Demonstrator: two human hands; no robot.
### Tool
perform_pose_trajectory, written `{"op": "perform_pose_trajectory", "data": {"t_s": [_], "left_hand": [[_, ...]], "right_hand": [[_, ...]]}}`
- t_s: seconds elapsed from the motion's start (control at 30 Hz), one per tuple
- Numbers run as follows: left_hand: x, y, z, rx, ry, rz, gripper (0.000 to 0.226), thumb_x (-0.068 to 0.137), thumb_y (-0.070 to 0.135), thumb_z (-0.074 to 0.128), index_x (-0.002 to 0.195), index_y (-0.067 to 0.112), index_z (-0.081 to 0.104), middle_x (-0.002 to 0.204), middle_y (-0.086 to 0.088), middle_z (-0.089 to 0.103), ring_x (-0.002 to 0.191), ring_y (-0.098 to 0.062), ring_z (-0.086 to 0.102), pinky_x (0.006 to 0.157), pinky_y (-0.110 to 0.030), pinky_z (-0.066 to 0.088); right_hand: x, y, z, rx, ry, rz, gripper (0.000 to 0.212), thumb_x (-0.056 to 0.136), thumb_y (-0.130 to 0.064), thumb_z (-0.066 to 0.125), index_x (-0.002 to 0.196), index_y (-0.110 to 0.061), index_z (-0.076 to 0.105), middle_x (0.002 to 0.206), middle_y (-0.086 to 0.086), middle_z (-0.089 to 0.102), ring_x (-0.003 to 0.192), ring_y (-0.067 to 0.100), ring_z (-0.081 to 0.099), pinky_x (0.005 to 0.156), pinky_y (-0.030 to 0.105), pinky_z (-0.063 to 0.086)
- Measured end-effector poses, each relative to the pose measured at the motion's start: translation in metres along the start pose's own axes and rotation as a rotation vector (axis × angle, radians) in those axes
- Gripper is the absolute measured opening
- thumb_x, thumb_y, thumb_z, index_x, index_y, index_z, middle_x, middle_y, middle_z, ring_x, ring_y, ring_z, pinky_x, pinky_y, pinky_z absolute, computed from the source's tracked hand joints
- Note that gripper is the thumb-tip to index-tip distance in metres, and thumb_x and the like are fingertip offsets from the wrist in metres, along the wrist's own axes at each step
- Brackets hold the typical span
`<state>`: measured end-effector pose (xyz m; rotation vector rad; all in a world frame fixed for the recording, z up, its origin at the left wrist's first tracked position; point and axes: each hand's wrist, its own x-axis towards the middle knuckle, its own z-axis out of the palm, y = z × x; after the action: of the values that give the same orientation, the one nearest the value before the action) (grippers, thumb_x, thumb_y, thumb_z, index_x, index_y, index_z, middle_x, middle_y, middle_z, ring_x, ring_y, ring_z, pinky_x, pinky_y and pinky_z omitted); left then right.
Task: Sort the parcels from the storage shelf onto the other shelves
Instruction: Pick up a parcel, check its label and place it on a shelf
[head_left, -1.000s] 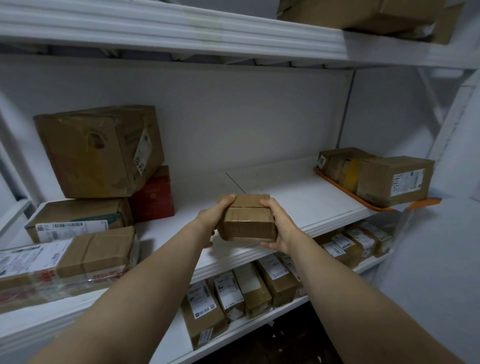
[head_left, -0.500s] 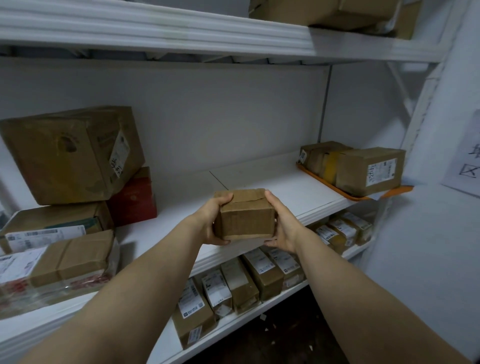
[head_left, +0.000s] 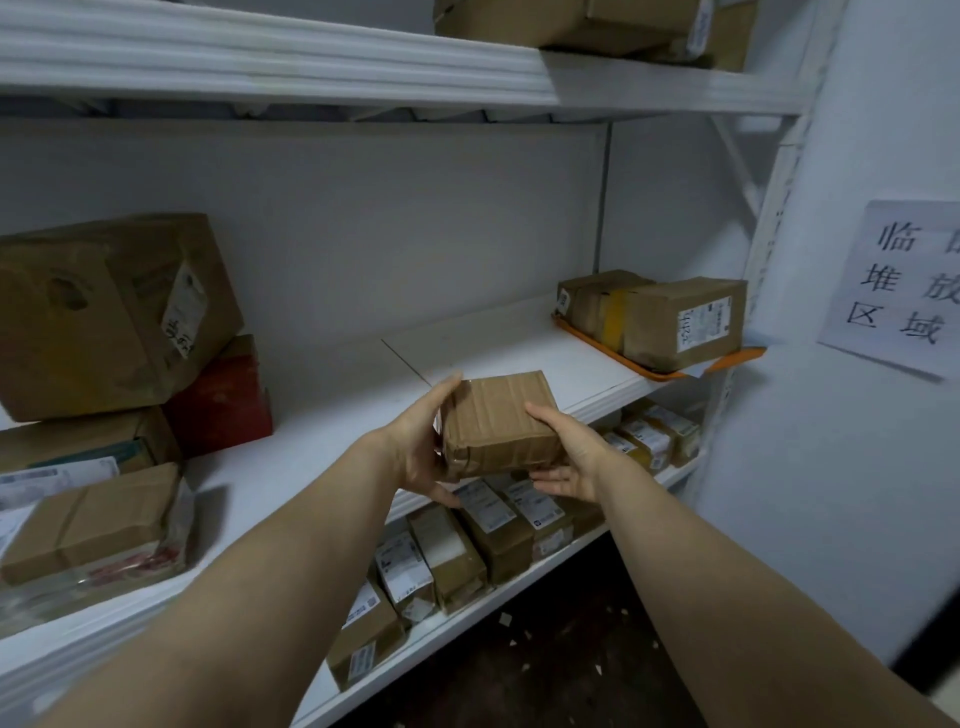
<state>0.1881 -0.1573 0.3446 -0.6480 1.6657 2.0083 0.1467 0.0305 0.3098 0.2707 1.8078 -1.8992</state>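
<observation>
Together, the left hand (head_left: 415, 441) and right hand (head_left: 566, 457) clasp a small taped parcel (head_left: 498, 421) from either side (thumbs on top, fingers underneath), holding it tilted in the air just in front of the white middle shelf (head_left: 337, 415). Farther right on that shelf, an orange tray (head_left: 727, 361) carries brown boxes (head_left: 680, 322). At the left, a big carton (head_left: 104, 312) sits beside a red box (head_left: 218, 405).

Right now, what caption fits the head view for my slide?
Left hand and right hand hold a small taped parcel in front of the middle shelf.
</observation>
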Motion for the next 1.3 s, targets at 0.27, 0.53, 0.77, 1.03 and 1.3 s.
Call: {"op": "perform_pose_trajectory", "data": {"t_s": [0.27, 0.53, 0.77, 1.03, 1.3], "left_hand": [[0.019, -0.032, 0.024, 0.187, -0.153, 0.112, 0.043, 0.075, -0.017, 0.063, 0.109, 0.01, 0.06, 0.11, -0.012, 0.064, 0.101, -0.029, 0.062, 0.077, -0.04, 0.058], [0.016, -0.1, 0.013, 0.114, 0.073, 0.097, 0.04, 0.086, -0.019, 0.04, 0.095, 0.018, 0.055, 0.087, -0.011, 0.056, 0.081, -0.028, 0.056, 0.084, -0.049, 0.046], [-0.011, -0.154, -0.009, -0.47, 0.222, 0.091, 0.01, 0.074, 0.005, 0.041, 0.077, 0.008, 0.05, 0.08, -0.011, 0.049, 0.075, -0.026, 0.052, 0.08, -0.041, 0.048], [-0.007, -0.197, -0.079, -0.359, 0.341, -0.1, 0.089, 0.044, 0.05, 0.087, 0.123, 0.026, 0.055, 0.116, -0.007, 0.065, 0.104, -0.027, 0.061, 0.071, -0.045, 0.055], [-0.028, -0.223, -0.155, -0.444, 0.445, -0.097, 0.046, 0.076, 0.021, 0.076, 0.118, 0.015, 0.06, 0.107, -0.009, 0.07, 0.096, -0.027, 0.066, 0.076, -0.045, 0.051]], "right_hand": [[-0.013, 0.022, -0.047, 0.069, -0.065, 0.164, 0.085, 0.066, -0.087, 0.049, 0.116, -0.02, 0.064, 0.117, 0.012, 0.065, 0.106, 0.034, 0.06, 0.085, 0.05, 0.051], [-0.018, 0.074, -0.034, -0.061, -0.2, 0.255, 0.046, 0.081, -0.045, 0.065, 0.118, -0.018, 0.057, 0.112, 0.015, 0.065, 0.093, 0.029, 0.064, 0.069, 0.035, 0.051], [-0.01, 0.122, 0.029, -0.073, -0.278, 0.21, 0.028, 0.081, -0.016, 0.074, 0.106, -0.009, 0.064, 0.105, 0.011, 0.067, 0.096, 0.022, 0.064, 0.076, 0.034, 0.056], [-0.017, 0.163, 0.098, -0.696, -0.273, -0.074, 0.12, 0.055, -0.029, 0.092, 0.15, -0.025, 0.019, 0.138, 0.0, 0.03, 0.134, 0.021, 0.032, 0.108, 0.032, 0.034], [-0.009, 0.186, 0.159, -0.537, -0.283, 0.212, 0.038, 0.094, -0.033, 0.058, 0.129, -0.018, 0.051, 0.116, 0.0, 0.048, 0.118, 0.024, 0.049, 0.092, 0.039, 0.048]]}}
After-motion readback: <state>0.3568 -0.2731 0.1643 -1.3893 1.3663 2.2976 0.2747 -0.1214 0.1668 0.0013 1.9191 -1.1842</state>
